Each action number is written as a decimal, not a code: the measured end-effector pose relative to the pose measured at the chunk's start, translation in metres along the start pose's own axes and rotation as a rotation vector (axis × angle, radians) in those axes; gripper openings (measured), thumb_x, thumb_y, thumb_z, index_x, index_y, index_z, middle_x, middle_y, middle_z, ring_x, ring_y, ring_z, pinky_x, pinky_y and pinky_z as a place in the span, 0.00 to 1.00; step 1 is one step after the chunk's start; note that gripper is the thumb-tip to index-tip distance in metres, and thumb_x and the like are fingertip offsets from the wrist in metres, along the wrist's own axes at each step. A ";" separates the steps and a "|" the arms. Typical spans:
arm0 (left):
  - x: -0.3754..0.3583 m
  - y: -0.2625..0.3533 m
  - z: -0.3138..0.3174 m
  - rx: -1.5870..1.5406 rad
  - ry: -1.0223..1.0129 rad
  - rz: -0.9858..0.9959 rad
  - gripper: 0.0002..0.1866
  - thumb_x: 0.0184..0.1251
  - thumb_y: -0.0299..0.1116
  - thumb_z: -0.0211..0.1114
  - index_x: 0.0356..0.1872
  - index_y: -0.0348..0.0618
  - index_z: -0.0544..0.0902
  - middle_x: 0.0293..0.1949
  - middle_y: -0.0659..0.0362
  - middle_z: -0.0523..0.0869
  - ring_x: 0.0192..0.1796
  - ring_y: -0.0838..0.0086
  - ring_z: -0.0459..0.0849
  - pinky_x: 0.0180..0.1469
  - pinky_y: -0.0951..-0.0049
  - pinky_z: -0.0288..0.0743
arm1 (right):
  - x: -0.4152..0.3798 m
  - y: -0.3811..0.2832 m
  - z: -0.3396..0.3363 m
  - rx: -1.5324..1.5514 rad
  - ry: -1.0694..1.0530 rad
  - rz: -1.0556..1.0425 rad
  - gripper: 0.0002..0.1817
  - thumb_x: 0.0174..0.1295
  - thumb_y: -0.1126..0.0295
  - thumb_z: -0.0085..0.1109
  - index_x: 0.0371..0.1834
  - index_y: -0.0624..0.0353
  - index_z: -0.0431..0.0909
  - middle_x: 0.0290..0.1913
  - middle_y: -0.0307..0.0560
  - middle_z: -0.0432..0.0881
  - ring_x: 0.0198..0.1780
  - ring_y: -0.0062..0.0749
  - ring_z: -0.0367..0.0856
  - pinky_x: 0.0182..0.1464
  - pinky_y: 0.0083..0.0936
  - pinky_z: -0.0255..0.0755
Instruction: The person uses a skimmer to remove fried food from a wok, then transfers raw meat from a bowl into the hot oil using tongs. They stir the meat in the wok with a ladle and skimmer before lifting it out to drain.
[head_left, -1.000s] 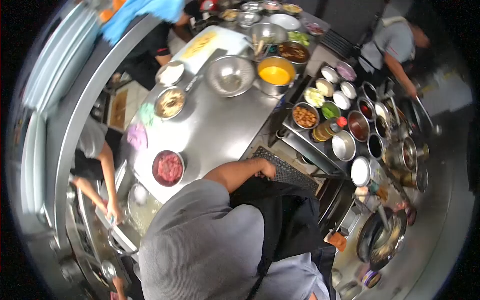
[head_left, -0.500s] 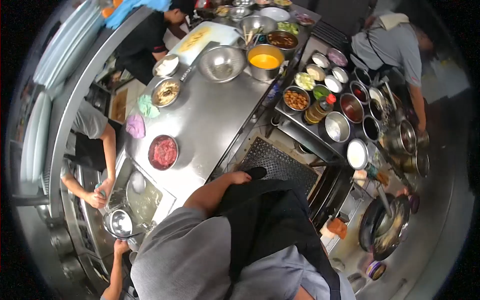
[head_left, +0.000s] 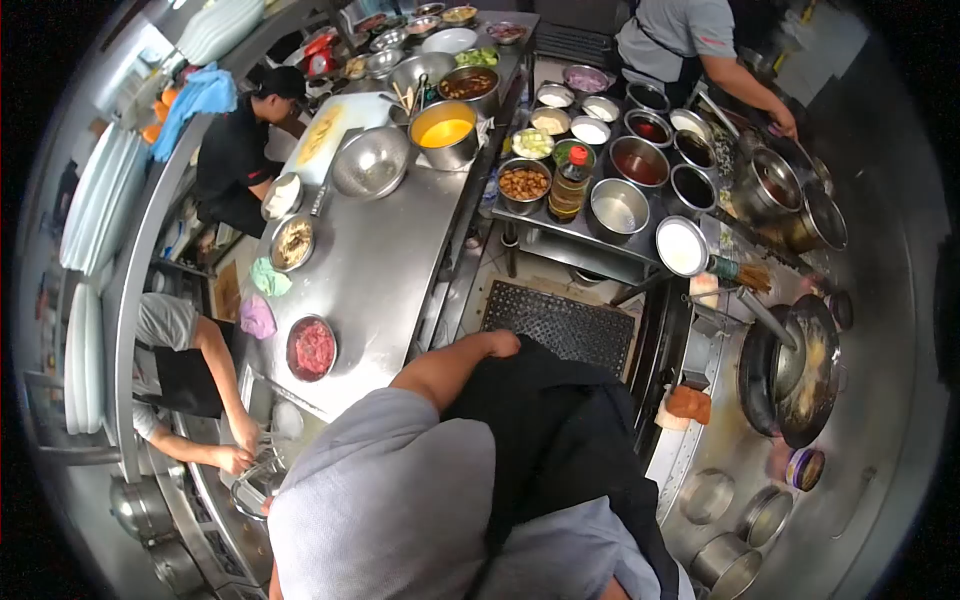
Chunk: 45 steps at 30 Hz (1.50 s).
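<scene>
My left hand [head_left: 503,343] is held low at the front of my black apron [head_left: 540,440], above the floor mat. Its fingers look curled, but the apron edge hides part of them; I cannot see what, if anything, is in them. The right hand is out of view; only a little of that arm shows at the bottom edge. To the left of my forearm, a steel bowl of raw red meat [head_left: 313,348] sits on the metal table [head_left: 370,270]. A purple cloth [head_left: 257,317] and a green cloth [head_left: 269,277] lie beyond it.
A co-worker [head_left: 190,370] handles metal ware at the sink. Another [head_left: 240,150] is by the cutting board [head_left: 330,135], a third [head_left: 690,50] by the pots. An orange-filled pot [head_left: 443,133], an oil bottle [head_left: 570,185] and a wok [head_left: 805,370] stand around. A black mat [head_left: 558,315] covers the floor.
My view has shifted, showing more of the stove side and upper left shelf. My left hand has stayed near the apron. The sink co-worker's hands and metal ware have moved closer to my body.
</scene>
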<state>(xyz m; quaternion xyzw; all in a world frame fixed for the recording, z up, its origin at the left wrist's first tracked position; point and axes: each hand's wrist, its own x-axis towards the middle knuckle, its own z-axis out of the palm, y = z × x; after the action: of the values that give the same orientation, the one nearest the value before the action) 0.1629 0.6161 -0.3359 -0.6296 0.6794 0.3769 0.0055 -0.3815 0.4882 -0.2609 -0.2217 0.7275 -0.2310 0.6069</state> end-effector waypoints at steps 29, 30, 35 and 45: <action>0.468 0.179 -0.592 -0.188 0.641 0.438 0.26 0.63 0.38 0.64 0.61 0.38 0.75 0.58 0.45 0.79 0.61 0.56 0.77 0.63 0.63 0.69 | -0.123 0.110 0.163 0.613 0.562 0.241 0.16 0.66 0.60 0.52 0.52 0.56 0.76 0.42 0.47 0.83 0.36 0.42 0.83 0.30 0.41 0.76; 0.487 0.184 -0.594 -0.091 0.669 0.408 0.31 0.61 0.42 0.64 0.64 0.39 0.72 0.59 0.41 0.78 0.63 0.51 0.74 0.66 0.60 0.66 | -0.127 0.114 0.174 0.625 0.570 0.251 0.16 0.66 0.60 0.52 0.52 0.56 0.76 0.41 0.47 0.83 0.36 0.42 0.83 0.29 0.41 0.76; 0.526 0.232 -0.590 -0.272 0.336 0.253 0.25 0.65 0.41 0.60 0.60 0.38 0.74 0.48 0.50 0.83 0.44 0.63 0.83 0.44 0.63 0.75 | -0.140 0.126 0.219 0.660 0.557 0.285 0.15 0.66 0.61 0.53 0.51 0.55 0.76 0.41 0.46 0.83 0.35 0.41 0.83 0.28 0.41 0.75; 0.478 0.319 -0.561 -0.874 -0.097 0.221 0.04 0.71 0.29 0.49 0.43 0.49 0.70 0.24 0.66 0.71 0.19 0.81 0.66 0.18 0.77 0.62 | -0.142 0.159 0.207 0.773 0.536 0.217 0.14 0.65 0.62 0.53 0.50 0.53 0.78 0.40 0.45 0.83 0.33 0.40 0.83 0.26 0.42 0.75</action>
<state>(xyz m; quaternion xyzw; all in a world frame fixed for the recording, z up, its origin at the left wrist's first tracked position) 0.0514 -0.1063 -0.0035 -0.4783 0.5186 0.6557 -0.2690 -0.1604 0.6865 -0.2792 0.1648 0.7378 -0.4688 0.4568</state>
